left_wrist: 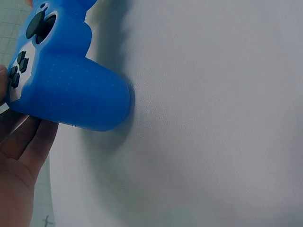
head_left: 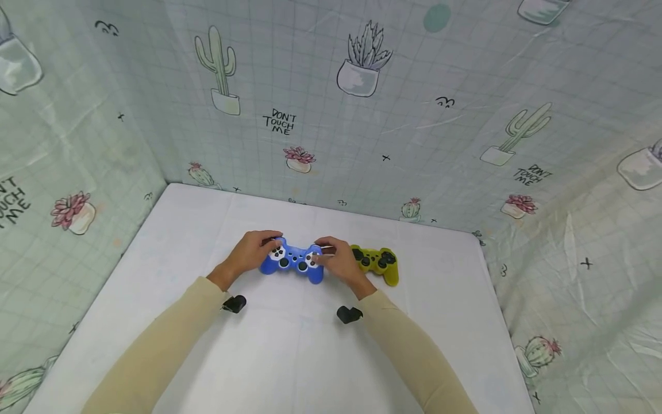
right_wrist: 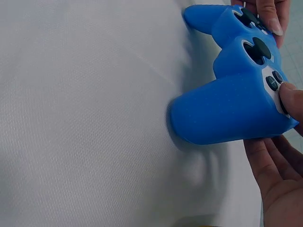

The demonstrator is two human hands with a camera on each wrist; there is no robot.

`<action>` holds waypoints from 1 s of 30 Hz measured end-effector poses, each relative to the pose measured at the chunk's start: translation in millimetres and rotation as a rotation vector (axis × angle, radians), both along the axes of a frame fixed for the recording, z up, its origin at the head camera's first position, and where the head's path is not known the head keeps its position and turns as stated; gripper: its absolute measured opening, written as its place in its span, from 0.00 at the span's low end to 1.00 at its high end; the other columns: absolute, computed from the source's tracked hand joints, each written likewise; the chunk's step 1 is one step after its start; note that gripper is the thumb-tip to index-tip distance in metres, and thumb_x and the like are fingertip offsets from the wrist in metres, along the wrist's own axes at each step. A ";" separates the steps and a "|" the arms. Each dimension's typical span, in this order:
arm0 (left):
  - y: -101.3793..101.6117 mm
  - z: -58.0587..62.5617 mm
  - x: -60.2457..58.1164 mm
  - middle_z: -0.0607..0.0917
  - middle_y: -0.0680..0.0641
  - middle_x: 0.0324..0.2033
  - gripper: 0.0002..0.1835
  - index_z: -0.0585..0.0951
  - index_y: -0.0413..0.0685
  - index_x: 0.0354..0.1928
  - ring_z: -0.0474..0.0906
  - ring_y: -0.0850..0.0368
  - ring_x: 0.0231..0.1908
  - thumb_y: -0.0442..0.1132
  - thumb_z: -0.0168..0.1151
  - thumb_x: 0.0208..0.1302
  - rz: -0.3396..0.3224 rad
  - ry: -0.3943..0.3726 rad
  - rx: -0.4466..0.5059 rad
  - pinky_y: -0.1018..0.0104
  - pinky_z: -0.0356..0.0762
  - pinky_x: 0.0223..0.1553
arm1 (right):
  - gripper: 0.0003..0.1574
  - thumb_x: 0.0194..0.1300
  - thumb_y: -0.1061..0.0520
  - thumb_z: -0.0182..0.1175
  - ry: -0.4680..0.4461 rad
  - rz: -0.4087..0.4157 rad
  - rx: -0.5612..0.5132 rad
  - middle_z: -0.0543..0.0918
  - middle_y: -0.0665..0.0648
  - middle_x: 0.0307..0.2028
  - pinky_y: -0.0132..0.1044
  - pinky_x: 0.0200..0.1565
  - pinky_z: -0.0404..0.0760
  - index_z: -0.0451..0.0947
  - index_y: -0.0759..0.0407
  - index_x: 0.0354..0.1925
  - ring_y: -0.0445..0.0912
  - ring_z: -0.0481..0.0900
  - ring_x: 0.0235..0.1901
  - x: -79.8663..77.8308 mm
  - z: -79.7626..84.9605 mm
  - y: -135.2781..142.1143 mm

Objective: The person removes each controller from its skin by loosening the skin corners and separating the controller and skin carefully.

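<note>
Both hands hold a blue game controller (head_left: 296,253) with white button panels and black thumbsticks, close over the white table. My left hand (head_left: 251,250) grips its left end, thumb on top by the direction pad and fingers beneath, as the left wrist view shows below the blue grip (left_wrist: 80,94). The right hand (head_left: 338,261) pinches the other end, its thumb (right_wrist: 292,101) over the face buttons and the fingers under the shell. In the right wrist view the handle (right_wrist: 213,113) points down toward the table surface. A yellow-green controller (head_left: 374,261) lies just right of my right hand, partly covered by it.
The white table (head_left: 289,351) is enclosed by hanging pale green cloth (head_left: 331,132) printed with cacti and words at the back and both sides. Black wrist-worn pieces (head_left: 235,304) stick out inward from both sleeves.
</note>
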State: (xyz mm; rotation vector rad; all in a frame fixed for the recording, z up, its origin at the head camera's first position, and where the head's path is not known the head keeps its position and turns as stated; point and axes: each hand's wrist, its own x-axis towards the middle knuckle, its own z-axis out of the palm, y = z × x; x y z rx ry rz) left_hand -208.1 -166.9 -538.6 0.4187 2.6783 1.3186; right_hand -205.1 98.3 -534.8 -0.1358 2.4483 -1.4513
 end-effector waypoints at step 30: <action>-6.0 14.9 3.1 0.87 0.38 0.58 0.20 0.82 0.40 0.63 0.85 0.42 0.58 0.39 0.65 0.74 0.061 -0.091 0.124 0.46 0.82 0.61 | 0.28 0.62 0.63 0.74 0.028 0.002 0.021 0.86 0.58 0.56 0.47 0.62 0.83 0.83 0.56 0.60 0.52 0.83 0.54 -5.4 16.3 -3.9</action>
